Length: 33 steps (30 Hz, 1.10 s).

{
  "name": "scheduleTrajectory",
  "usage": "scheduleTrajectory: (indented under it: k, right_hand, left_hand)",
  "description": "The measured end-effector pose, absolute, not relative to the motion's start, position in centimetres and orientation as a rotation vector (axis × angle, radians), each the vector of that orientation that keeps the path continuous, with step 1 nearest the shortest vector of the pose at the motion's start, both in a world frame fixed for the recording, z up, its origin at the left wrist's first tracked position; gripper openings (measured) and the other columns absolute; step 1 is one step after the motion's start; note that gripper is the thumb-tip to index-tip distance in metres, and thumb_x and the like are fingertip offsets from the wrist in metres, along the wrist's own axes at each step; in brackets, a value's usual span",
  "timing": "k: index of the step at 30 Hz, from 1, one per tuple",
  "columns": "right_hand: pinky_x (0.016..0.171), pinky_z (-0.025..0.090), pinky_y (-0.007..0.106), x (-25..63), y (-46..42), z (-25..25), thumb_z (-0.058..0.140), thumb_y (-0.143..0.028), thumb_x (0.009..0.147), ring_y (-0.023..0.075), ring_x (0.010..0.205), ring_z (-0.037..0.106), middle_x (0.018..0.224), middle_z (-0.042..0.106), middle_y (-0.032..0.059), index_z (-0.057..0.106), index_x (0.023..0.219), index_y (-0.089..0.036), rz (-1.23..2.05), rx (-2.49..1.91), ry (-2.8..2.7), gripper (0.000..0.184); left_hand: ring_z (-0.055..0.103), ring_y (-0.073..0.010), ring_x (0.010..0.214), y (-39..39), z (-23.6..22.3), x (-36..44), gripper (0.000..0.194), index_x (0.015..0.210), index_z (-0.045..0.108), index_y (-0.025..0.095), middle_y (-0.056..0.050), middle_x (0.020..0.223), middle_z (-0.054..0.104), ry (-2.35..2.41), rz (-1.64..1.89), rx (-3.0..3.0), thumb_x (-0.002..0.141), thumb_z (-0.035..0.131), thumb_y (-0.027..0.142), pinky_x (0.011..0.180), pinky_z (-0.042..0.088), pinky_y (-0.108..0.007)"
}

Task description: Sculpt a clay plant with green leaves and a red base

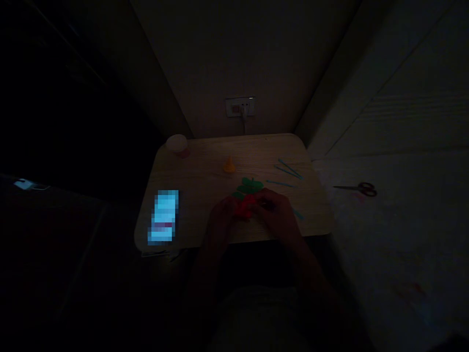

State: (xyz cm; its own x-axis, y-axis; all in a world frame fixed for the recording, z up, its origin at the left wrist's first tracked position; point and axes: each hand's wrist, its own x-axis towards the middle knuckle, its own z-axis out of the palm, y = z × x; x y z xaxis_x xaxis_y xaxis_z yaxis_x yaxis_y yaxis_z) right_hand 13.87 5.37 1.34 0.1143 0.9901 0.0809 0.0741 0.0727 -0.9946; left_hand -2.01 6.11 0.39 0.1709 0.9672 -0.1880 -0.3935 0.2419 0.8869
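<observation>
In dim light, a bright red petal-like piece (245,207) sits between my hands over the front part of a small wooden table. My left hand (222,215) is closed on its left side. Fingers of my right hand (275,211) pinch its right side. Just beyond my fingertips lie green leaf-shaped pieces (251,185), partly covered by the red piece. Further back stands an orange cone-shaped piece (229,165). Thin blue-green sticks (281,184) lie to the right, and a wider teal strip (298,214) shows beside my right hand. Darkness hides the finer details.
On the tabletop (201,171), a lit phone (163,217) lies at left and a pale cup (177,143) stands at the back left corner. Scissors (361,188) rest on the light surface right of the table. A wall socket (240,106) holds a plug and cable.
</observation>
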Motion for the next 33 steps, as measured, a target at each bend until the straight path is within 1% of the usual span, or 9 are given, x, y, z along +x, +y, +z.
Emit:
scheduleTrajectory:
  k: [2,5,9,11,13,18,20,25,33]
  right_hand:
    - [0.068,0.058,0.031,13.9,5.3,1.2,0.083,-0.038,0.084,0.0205,0.073,0.073,0.084,0.079,0.0051,0.082,0.082,-0.024,0.964,-1.244,-1.239,0.014]
    - [0.077,0.060,0.034,14.0,5.2,1.3,0.078,-0.030,0.088,0.0232,0.084,0.076,0.091,0.081,0.0059,0.083,0.086,-0.026,0.922,-1.209,-1.288,0.007]
    - [0.096,0.061,0.041,14.2,5.0,1.7,0.075,-0.030,0.091,0.0266,0.108,0.077,0.113,0.083,0.0059,0.085,0.104,-0.028,1.042,-1.137,-1.280,0.017]
    - [0.100,0.061,0.043,14.2,5.0,1.9,0.078,-0.036,0.089,0.0280,0.114,0.076,0.120,0.083,0.0056,0.083,0.114,-0.029,1.170,-1.125,-1.231,0.026]
    - [0.098,0.062,0.044,14.2,5.1,2.1,0.080,-0.042,0.088,0.0285,0.110,0.078,0.116,0.084,0.0055,0.083,0.115,-0.028,1.257,-1.148,-1.197,0.031]
    - [0.091,0.062,0.040,13.8,5.4,1.9,0.081,-0.046,0.086,0.0270,0.095,0.081,0.097,0.087,0.0045,0.087,0.097,-0.026,1.296,-1.161,-1.197,0.023]
    - [0.088,0.062,0.039,13.8,5.5,1.8,0.083,-0.047,0.084,0.0265,0.092,0.081,0.094,0.087,0.0044,0.087,0.091,-0.026,1.296,-1.161,-1.172,0.023]
    - [0.077,0.062,0.035,14.1,5.4,1.6,0.089,-0.044,0.076,0.0231,0.079,0.079,0.084,0.085,0.0036,0.086,0.080,-0.026,1.288,-1.174,-1.083,0.018]
    - [0.064,0.059,0.032,14.0,5.1,1.8,0.092,-0.041,0.070,0.0203,0.065,0.073,0.070,0.080,0.0027,0.079,0.068,-0.023,1.200,-1.235,-1.015,0.023]
  left_hand:
    - [0.070,-0.0186,0.070,6.1,0.3,-1.9,0.049,0.089,0.079,0.017,-0.006,0.080,0.077,0.911,1.074,0.819,0.071,0.090,0.061,0.066,0.058,-0.031]
    - [0.069,-0.0166,0.067,6.4,0.3,-1.8,0.040,0.087,0.081,0.018,-0.004,0.075,0.078,1.019,1.093,0.875,0.065,0.096,0.047,0.067,0.058,-0.029]
    - [0.071,-0.0180,0.073,6.6,0.6,-2.1,0.027,0.085,0.081,0.018,-0.004,0.082,0.080,1.165,1.191,0.977,0.068,0.093,0.036,0.069,0.058,-0.029]
    - [0.073,-0.0194,0.079,6.5,0.8,-2.4,0.023,0.087,0.081,0.018,-0.005,0.087,0.080,1.197,1.221,1.062,0.071,0.091,0.031,0.072,0.060,-0.030]
    - [0.074,-0.0201,0.085,6.3,1.1,-2.6,0.020,0.088,0.080,0.019,-0.005,0.091,0.079,1.210,1.249,1.180,0.073,0.089,0.028,0.076,0.060,-0.030]
    - [0.073,-0.0210,0.095,5.8,1.4,-2.4,0.028,0.102,0.082,0.022,-0.007,0.103,0.078,1.155,1.320,1.385,0.077,0.091,0.031,0.084,0.062,-0.031]
    - [0.073,-0.0208,0.095,5.8,1.4,-2.4,0.025,0.102,0.084,0.023,-0.007,0.102,0.077,1.144,1.316,1.462,0.079,0.090,0.032,0.083,0.061,-0.031]
    - [0.070,-0.0182,0.083,6.0,1.6,-2.6,0.012,0.087,0.084,0.023,-0.004,0.089,0.075,1.132,1.318,1.530,0.080,0.089,0.031,0.073,0.058,-0.028]
    - [0.058,-0.0135,0.062,5.7,2.6,-1.7,0.031,0.059,0.070,0.020,0.001,0.064,0.065,1.208,1.262,1.249,0.072,0.092,0.037,0.060,0.048,-0.025]
